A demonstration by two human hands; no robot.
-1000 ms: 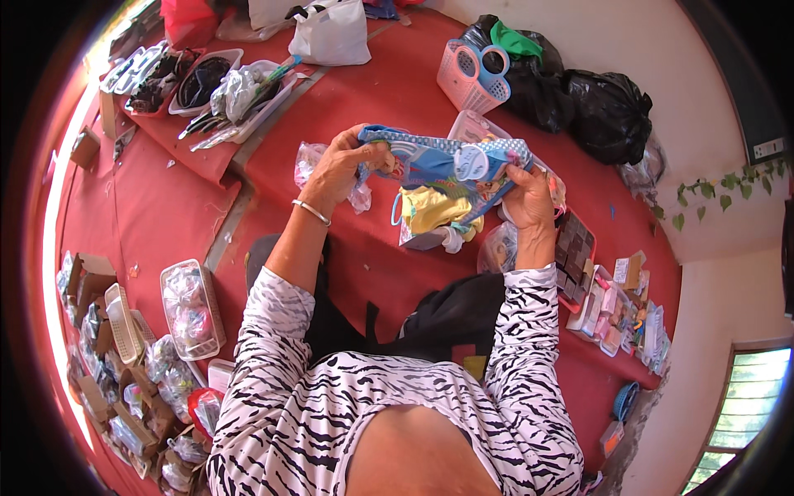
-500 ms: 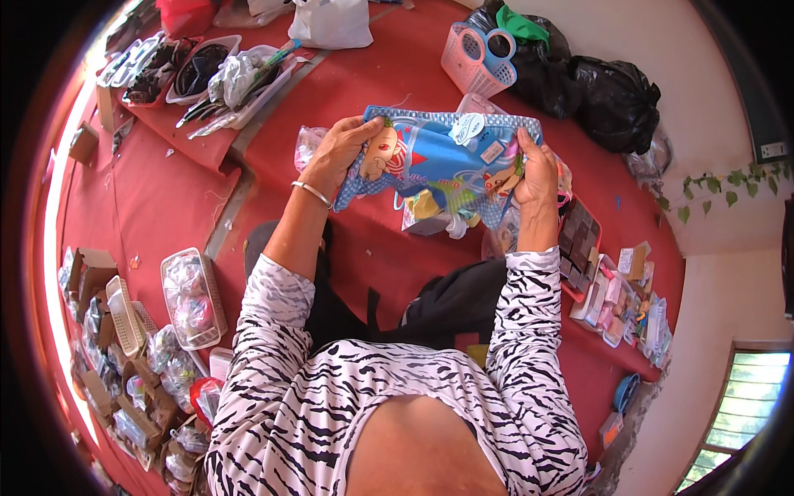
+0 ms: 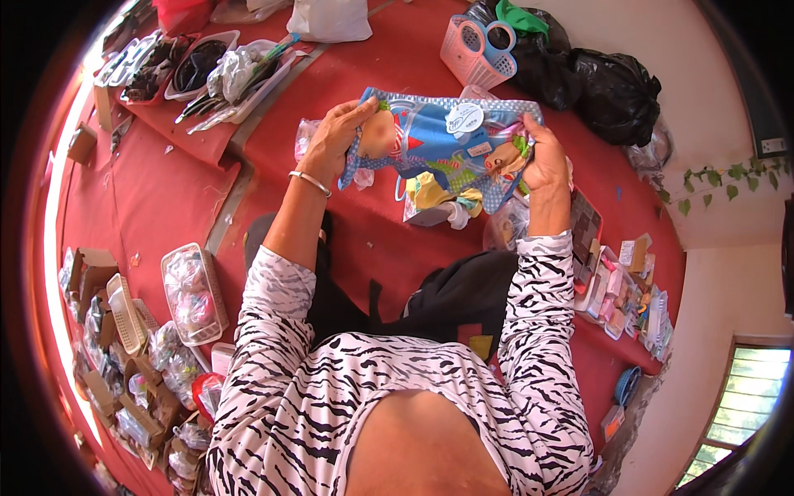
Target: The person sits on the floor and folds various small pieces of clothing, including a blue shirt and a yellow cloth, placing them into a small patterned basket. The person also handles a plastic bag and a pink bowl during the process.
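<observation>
The left hand (image 3: 335, 140) and the right hand (image 3: 542, 157) each pinch one end of a flat blue packet (image 3: 442, 145), thumbs on top, fingers closed beneath — a two-ended grip that keeps the soft pack stretched level above the red cloth (image 3: 157, 198). Its printed face points up, probably for a look. A yellow bundle (image 3: 438, 198) lies just under it; a pink basket (image 3: 480, 50) and black bags (image 3: 612, 91) sit beyond.

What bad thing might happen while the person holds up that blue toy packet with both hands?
The blue packet is held only by its ends, left hand and right hand, so it might slip onto the yellow packet beneath. Loose packets crowd the red cloth, so a dropped one could get mixed in.
</observation>
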